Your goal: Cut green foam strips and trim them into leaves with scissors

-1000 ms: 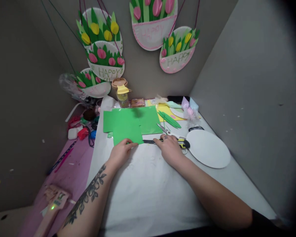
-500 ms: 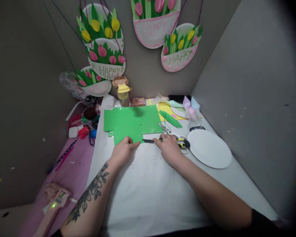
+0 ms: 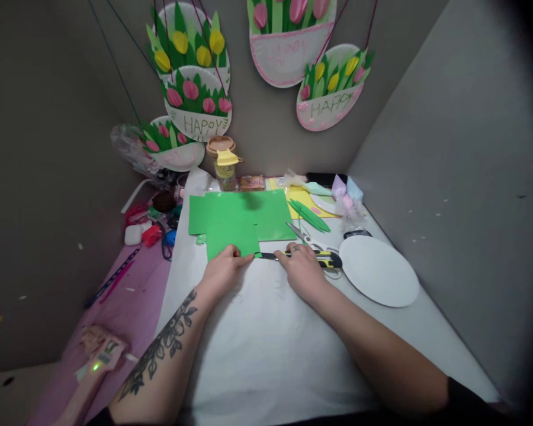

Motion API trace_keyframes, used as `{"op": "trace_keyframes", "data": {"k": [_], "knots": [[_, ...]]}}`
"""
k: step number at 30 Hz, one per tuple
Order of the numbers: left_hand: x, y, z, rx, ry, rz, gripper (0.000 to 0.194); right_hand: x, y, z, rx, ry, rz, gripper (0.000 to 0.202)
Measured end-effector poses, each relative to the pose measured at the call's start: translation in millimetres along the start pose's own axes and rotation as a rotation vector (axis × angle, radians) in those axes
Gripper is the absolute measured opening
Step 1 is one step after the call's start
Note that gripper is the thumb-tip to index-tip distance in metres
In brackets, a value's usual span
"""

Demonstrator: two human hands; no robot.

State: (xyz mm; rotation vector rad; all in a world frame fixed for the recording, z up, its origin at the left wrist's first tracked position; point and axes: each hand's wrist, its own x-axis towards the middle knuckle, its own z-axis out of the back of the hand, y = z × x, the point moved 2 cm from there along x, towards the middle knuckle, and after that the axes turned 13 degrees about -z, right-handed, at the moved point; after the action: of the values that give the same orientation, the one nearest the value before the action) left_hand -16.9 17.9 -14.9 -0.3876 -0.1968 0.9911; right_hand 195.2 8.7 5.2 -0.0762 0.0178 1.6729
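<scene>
A: What is held by the right hand (image 3: 302, 271)?

B: A yellow-and-black utility knife (image 3: 329, 259) is gripped, the fingers being closed over its middle. The blade is pointed leftward, and its tip is set at the near right corner of a small green sheet (image 3: 233, 235)

A: And where is that sheet laid?

B: It is spread flat on the white cover (image 3: 270, 343), nearer than the larger green sheets (image 3: 273, 216) and partly overlapping them. Its near edge is touched by the left hand (image 3: 221, 273), whose thumb is stretched toward the blade tip

A: Is the edge pinched there, or only pressed?

B: That cannot be told, since the undersides of the curled fingers are hidden

A: What else is placed close by?

B: Scissors (image 3: 308, 239) are laid just beyond the knife, partly covered by the right hand. A white oval disc (image 3: 379, 271) is placed just beside the knife's butt, and green paper leaves (image 3: 310, 215) are bunched farther back, near a yellow sheet (image 3: 295, 193)
</scene>
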Motion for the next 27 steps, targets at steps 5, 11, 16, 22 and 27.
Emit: {"op": "trace_keyframes", "data": {"k": [5, 11, 16, 22, 27], "knots": [[-0.4, 3.7, -3.5, -0.029, -0.025, 0.005, 0.034, -1.8, -0.6, -1.3, -0.001, 0.01, 0.008, 0.042], [0.3, 4.6, -4.0, 0.021, -0.042, -0.01, 0.036, -7.6, -0.3, -1.4, 0.04, 0.005, 0.028, 0.043], [-3.2, 1.3, 8.9, 0.021, -0.11, 0.073, 0.034, -4.1, -9.1, -3.1, 0.117, -0.007, 0.034, 0.049], [-7.3, -3.9, 19.0, 0.192, -0.045, 0.188, 0.017, 4.1, -23.9, -4.4, 0.155, -0.112, -0.05, 0.05], [-7.2, -6.5, 18.9, 0.218, -0.004, 0.189, 0.017, 8.3, -17.1, -9.9, 0.079, -0.09, -0.057, 0.053]]}}
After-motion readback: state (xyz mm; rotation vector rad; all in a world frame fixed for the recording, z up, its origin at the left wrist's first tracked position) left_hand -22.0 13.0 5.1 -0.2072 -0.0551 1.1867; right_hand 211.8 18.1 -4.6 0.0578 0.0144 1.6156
